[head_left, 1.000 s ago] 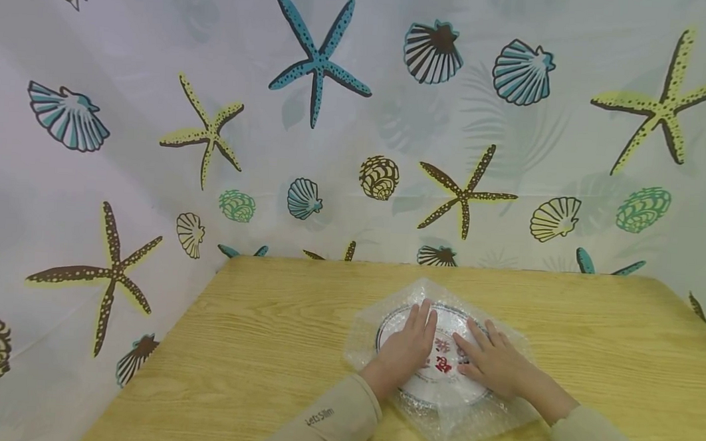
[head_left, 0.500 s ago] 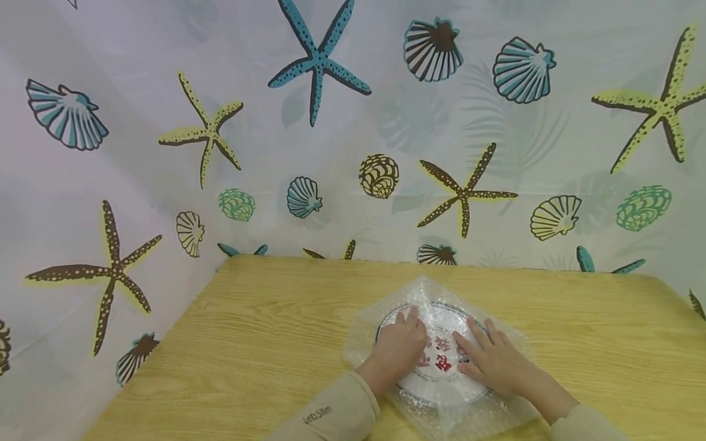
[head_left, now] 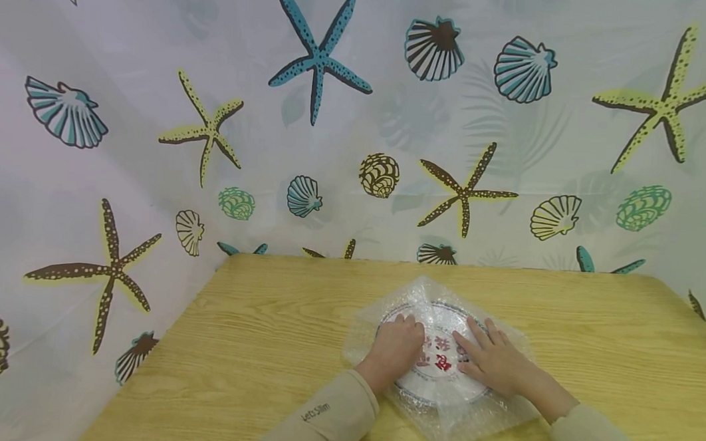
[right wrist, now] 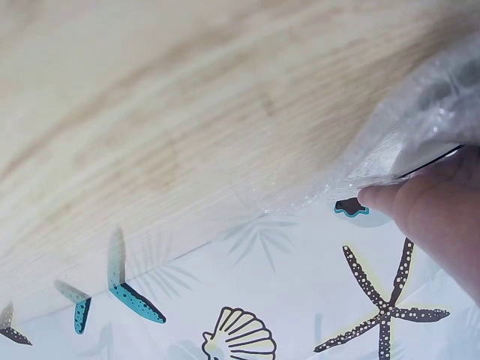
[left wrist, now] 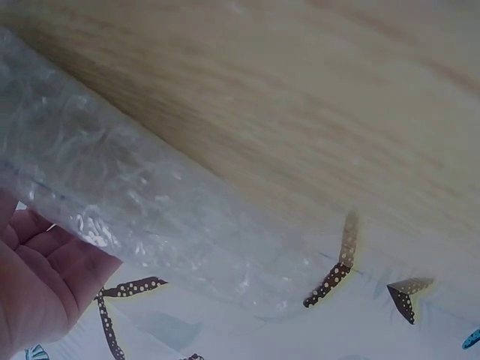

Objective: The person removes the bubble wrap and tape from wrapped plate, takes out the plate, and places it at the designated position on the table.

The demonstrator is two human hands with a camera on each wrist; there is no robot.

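A round white plate [head_left: 437,387] with a dark patterned rim and red characters lies flat on the wooden table. Clear bubble wrap [head_left: 456,429] covers it, its corners spreading past the rim. On the plate's left part my left hand [head_left: 395,348] curls its fingers into the wrap; the fingertips are hidden in the head view. The left wrist view shows that hand [left wrist: 49,277] bent against the wrap's edge [left wrist: 150,202]. With fingers spread, my right hand [head_left: 497,366] rests on the plate's right part. In the right wrist view this hand [right wrist: 442,217] touches the wrap.
The wooden table [head_left: 276,323] extends to the left, right and back of the wrapped plate. Behind and beside it hangs a white curtain [head_left: 345,140] printed with starfish and shells.
My left hand's fingers, straight a second ago, have drawn back toward me and curled on the wrap. The right hand and the plate have stayed in place.
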